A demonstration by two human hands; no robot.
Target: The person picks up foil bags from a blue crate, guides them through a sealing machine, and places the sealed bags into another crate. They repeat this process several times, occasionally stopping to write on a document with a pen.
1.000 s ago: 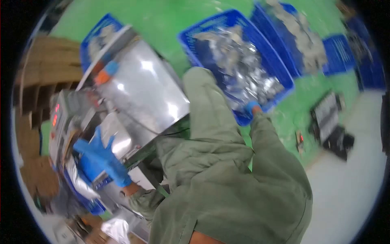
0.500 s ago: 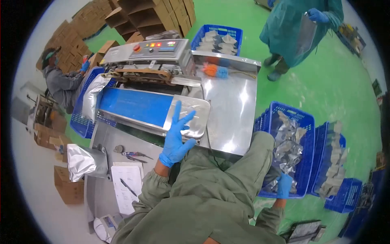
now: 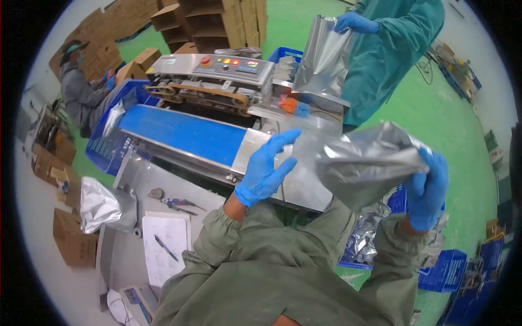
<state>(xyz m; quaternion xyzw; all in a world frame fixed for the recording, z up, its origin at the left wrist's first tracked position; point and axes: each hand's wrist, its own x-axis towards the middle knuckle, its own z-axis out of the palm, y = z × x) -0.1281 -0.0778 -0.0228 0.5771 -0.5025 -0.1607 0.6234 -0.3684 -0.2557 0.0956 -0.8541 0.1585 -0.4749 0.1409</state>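
Observation:
My right hand (image 3: 428, 190), in a blue glove, grips a silver foil pouch (image 3: 370, 163) by its right edge. The pouch is slightly blurred and hangs above the steel side table, to the right of the band sealer (image 3: 231, 68). My left hand (image 3: 266, 168), gloved too, holds nothing and its fingers are spread. It hovers near the steel plate at the right end of the blue conveyor belt (image 3: 182, 133). Partly hidden below the raised pouch, more foil pouches (image 3: 361, 236) lie in a blue crate. Another silver pouch (image 3: 115, 115) rests at the belt's far left end, over a crate.
A co-worker in a green gown (image 3: 402, 43) stands close at the right, holding a foil pouch (image 3: 323, 57). A seated person (image 3: 81, 98) is at the left. A grey work surface (image 3: 117, 261) bears papers (image 3: 163, 250), a pen, tools and an upright pouch (image 3: 109, 206). Cardboard boxes (image 3: 223, 27) stand behind.
My right hand has risen from the crate with a foil pouch. My left hand has shifted right. The co-worker has come closer. The pouch at the belt's left end has dropped lower.

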